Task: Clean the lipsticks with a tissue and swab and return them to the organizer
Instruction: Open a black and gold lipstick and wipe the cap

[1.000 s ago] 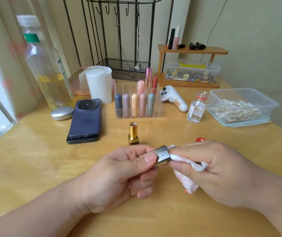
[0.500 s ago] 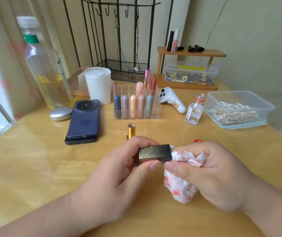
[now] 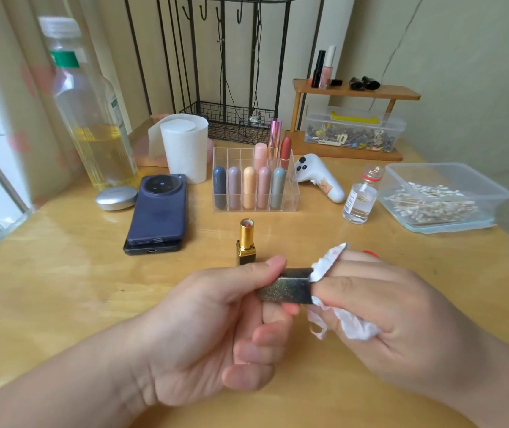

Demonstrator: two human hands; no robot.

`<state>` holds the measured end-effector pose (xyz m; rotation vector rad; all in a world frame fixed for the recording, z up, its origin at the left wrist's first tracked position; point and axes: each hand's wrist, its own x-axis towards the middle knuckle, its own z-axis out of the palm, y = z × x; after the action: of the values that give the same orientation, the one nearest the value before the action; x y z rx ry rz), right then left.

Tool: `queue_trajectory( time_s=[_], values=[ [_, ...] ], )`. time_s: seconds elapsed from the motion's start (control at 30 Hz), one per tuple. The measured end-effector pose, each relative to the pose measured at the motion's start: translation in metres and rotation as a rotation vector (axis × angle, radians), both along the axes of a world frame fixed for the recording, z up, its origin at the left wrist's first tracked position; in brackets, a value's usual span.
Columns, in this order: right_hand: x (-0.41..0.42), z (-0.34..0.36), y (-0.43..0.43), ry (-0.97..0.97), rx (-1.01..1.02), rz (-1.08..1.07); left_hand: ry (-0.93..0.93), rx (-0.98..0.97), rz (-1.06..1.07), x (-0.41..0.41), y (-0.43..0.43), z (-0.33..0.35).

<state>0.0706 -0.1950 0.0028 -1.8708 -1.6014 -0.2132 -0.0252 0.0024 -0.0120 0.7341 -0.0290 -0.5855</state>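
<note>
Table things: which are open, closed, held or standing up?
Glittery dark square lipstick cap: off its tube, pinched by left hand.
Gold lipstick tube: uncapped, upright on table.
White tissue: crumpled, gripped by right hand, against cap.
Small glass vial: open.
Clear plastic swab box: lidless.

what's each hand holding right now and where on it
The left hand pinches the glittery lipstick cap by its left end, thumb on top. The right hand grips a crumpled tissue against the cap's right end.

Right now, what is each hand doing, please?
Left hand: grips the dark glittery rectangular lipstick cap.
Right hand: holds the crumpled white tissue against it.
</note>
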Motion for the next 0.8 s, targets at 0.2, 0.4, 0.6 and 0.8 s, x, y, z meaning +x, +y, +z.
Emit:
queue_trajectory(
  time_s=[0.2,0.4,0.6,0.8],
  values=[
    [-0.002,0.005,0.001,0.144,-0.062,-0.041,-0.136,0.059,0.284,-0.006,-0.014,0.005],
    [-0.013,0.001,-0.003,0.814,0.046,-0.004,-0.438,0.24,0.438,-0.006,-0.019,-0.004],
    [-0.015,0.001,0.0,1.197,0.067,0.154,-0.813,0.799,0.655,-0.01,-0.011,-0.014],
    [-0.016,0.007,-0.002,0.641,0.018,-0.019,-0.415,0.471,0.346,0.001,-0.002,-0.004]
  ],
)
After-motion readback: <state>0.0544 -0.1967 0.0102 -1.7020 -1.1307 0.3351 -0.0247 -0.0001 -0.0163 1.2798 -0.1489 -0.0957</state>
